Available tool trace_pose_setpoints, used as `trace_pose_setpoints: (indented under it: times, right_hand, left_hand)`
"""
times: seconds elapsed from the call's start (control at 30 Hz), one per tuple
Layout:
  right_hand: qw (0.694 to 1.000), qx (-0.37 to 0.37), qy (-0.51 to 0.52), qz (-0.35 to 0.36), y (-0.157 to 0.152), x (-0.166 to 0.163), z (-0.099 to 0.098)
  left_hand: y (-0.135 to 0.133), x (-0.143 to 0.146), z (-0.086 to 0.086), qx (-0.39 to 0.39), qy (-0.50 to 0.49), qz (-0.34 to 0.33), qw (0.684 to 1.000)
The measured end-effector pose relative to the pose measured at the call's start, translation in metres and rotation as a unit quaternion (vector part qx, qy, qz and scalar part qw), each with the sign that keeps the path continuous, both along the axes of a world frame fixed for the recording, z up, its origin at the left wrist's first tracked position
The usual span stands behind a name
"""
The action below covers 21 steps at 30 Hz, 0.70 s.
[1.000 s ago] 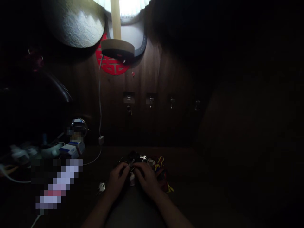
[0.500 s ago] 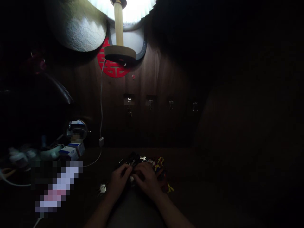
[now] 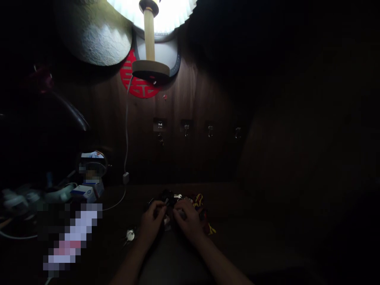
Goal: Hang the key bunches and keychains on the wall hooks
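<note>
From the head camera, all the action is at the key bunch, a dark tangle of metal on the dark table, and both hands are right on it! The left hand sits just in front of the bunch, fingers curled in and nearly closed. The right hand comes in beside it, bent down over the same spot, with only a small gap between the two. Do they have hold of a key? The light is too poor to say, so that grip can't be called from here. A loose key lies left of the bunch, well apart from it, just past the left hand. A tangled red-and-yellow cord sits right up against the bunch on its right. Above the bunch, on the wooden wall, runs a row of four hooks, and higher still a lamp glows over a red paper cut-out. A white cable drops from the lamp, and a small box stands left of the bunch.
</note>
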State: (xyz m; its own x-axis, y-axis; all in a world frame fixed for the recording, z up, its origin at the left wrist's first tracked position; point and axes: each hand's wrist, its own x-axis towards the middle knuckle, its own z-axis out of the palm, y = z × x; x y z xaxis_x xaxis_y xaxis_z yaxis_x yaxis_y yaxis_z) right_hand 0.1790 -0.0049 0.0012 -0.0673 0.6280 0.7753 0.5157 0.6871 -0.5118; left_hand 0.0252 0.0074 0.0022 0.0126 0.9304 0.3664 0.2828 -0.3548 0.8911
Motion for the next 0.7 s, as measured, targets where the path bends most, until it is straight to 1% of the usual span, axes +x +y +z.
trace_pose_setpoints:
  times: [0.1,0.2,0.27,0.33,0.4,0.47,0.6,0.7]
  right_hand:
    - [0.998,-0.038,0.052,-0.005,0.001,-0.003,0.006]
    - [0.984,-0.11,0.143,-0.01,0.003,-0.006,0.02]
    - [0.962,-0.172,0.21,0.003,0.006,-0.006,0.034]
    - [0.933,-0.231,0.276,0.021,0.011,-0.005,0.049]
    - [0.904,-0.267,0.333,0.037,0.018,-0.003,0.063]
    - [0.888,-0.276,0.366,0.042,0.026,-0.001,0.073]
    - [0.894,-0.234,0.38,0.045,0.044,-0.003,0.089]
    - [0.884,-0.211,0.408,0.086,0.059,-0.009,0.104]
  left_hand:
    - [0.0,-0.001,0.001,0.001,-0.008,-0.013,1.0]
    - [0.0,-0.002,0.001,0.015,-0.003,-0.021,1.0]
    - [0.001,-0.003,-0.001,0.024,0.0,-0.013,1.0]
    - [0.003,-0.005,-0.003,0.031,-0.001,0.005,0.999]
    - [0.006,-0.007,-0.005,0.034,-0.005,0.032,0.999]
    - [0.009,-0.01,-0.006,0.034,-0.013,0.068,0.997]
    - [0.014,-0.015,-0.006,0.03,-0.027,0.143,0.989]
    - [0.017,-0.018,-0.006,0.026,-0.028,0.167,0.985]
